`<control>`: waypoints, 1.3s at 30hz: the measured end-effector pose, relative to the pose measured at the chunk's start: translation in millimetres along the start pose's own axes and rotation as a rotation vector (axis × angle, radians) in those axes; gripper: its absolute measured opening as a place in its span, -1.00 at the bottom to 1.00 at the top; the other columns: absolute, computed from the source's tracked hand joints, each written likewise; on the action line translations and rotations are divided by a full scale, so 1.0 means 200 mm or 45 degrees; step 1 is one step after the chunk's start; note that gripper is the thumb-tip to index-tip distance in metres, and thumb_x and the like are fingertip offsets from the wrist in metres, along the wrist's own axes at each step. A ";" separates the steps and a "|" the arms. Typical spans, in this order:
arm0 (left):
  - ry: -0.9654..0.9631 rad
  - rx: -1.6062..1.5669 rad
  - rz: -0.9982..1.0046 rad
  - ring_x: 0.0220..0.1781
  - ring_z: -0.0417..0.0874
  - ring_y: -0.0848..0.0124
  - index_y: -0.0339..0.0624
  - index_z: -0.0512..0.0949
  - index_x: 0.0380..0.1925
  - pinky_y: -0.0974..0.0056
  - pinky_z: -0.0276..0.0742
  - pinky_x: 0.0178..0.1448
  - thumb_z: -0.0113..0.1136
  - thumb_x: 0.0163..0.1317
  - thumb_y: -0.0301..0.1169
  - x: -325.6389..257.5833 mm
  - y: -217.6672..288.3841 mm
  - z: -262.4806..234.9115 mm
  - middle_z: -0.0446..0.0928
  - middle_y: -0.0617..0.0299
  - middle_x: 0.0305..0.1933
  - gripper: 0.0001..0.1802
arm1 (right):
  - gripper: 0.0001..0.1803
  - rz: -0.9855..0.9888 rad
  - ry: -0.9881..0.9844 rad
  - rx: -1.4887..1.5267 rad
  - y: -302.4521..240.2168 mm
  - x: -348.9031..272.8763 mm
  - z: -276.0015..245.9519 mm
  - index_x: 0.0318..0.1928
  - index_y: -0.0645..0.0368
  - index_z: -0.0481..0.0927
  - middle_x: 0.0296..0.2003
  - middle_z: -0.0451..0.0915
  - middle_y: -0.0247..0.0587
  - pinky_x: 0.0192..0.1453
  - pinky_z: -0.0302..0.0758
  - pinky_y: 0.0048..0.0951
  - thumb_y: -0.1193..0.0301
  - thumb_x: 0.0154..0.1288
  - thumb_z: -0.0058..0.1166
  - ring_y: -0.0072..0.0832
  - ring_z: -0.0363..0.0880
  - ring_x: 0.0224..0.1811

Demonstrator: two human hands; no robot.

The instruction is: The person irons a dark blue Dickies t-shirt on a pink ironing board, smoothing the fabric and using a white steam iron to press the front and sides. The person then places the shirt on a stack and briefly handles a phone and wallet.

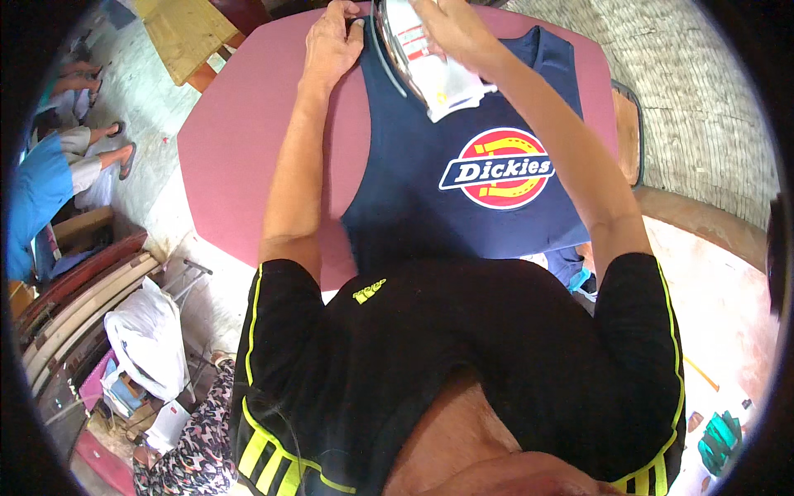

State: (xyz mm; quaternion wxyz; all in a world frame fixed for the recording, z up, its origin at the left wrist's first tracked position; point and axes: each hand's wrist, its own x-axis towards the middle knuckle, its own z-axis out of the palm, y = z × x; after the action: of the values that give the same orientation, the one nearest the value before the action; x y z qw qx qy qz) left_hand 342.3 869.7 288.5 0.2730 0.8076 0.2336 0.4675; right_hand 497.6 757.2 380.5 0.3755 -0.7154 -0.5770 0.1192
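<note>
A pink padded bench (240, 165) carries a navy sleeveless cotton shirt (430, 190) with a round red and yellow emblem, spread flat. At its far edge the left grip (332, 43) presses open-palmed on the shoulder strap, and the right grip (451, 29) closes around a metal iron (405, 50) wrapped in white cloth resting on the neckline.

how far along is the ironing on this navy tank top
Already done: the navy tank top lies spread flat on the pink ironing board, and its lower part around the round chest print looks smooth. In hand: the right hand holds the iron at the top by the strap, while the left hand pins the fabric edge. Left: apparently the strap and neckline area; the reverse side cannot be judged.
</note>
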 end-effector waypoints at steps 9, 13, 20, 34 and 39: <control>0.028 -0.039 -0.016 -0.16 0.62 -0.11 -0.23 0.40 -0.20 0.02 0.52 -0.05 0.10 0.18 -0.60 0.02 -0.02 0.01 0.54 -0.12 -0.30 -0.81 | -0.63 0.149 0.056 0.062 0.03 0.14 0.01 -0.14 0.39 0.39 -0.33 0.54 0.31 -0.16 0.48 -0.04 0.23 0.47 -0.09 0.11 0.60 -0.25; 0.028 -0.036 -0.008 -0.17 0.62 -0.11 -0.23 0.41 -0.20 0.02 0.52 -0.07 0.08 0.18 -0.60 0.03 -0.02 0.00 0.54 -0.12 -0.30 -0.82 | -0.60 0.085 -0.069 -0.004 0.05 0.04 -0.01 -0.15 0.37 0.41 -0.35 0.56 0.20 -0.19 0.53 -0.14 0.18 0.48 -0.11 -0.06 0.63 -0.29; 0.052 -0.050 -0.031 -0.20 0.62 -0.12 -0.23 0.41 -0.21 0.04 0.53 -0.09 0.09 0.18 -0.60 0.03 0.01 -0.01 0.54 -0.12 -0.35 -0.82 | -0.67 0.297 -0.173 0.182 -0.01 0.12 -0.05 -0.15 0.31 0.37 -0.44 0.50 -0.01 -0.42 0.49 -0.23 0.23 0.48 -0.04 -0.32 0.56 -0.46; 0.068 0.077 -0.258 -0.27 0.74 0.35 -0.24 0.55 -0.14 0.27 0.63 -0.13 0.27 0.18 -0.48 0.00 0.03 0.01 0.70 0.10 -0.26 -0.76 | -0.49 -0.054 -0.279 0.022 0.18 0.17 -0.04 -0.04 0.39 0.44 -0.14 0.56 0.45 0.11 0.45 0.07 0.09 0.41 -0.05 0.31 0.51 0.06; -0.045 0.064 -0.338 -0.25 0.70 0.28 -0.21 0.54 -0.16 0.23 0.59 -0.09 0.27 0.21 -0.46 0.01 0.04 -0.05 0.68 0.11 -0.23 -0.79 | -0.70 -0.121 -0.677 0.029 0.38 0.19 -0.45 -0.03 0.28 0.46 -0.26 0.58 0.16 -0.02 0.58 -0.15 0.27 0.48 -0.06 -0.04 0.66 -0.14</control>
State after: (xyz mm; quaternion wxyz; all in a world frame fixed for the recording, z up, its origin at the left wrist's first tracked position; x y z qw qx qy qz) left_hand 335.4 868.3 298.9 0.3161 0.7845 0.3452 0.4069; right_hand 619.1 752.7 402.0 0.2240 -0.6268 -0.6870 0.2914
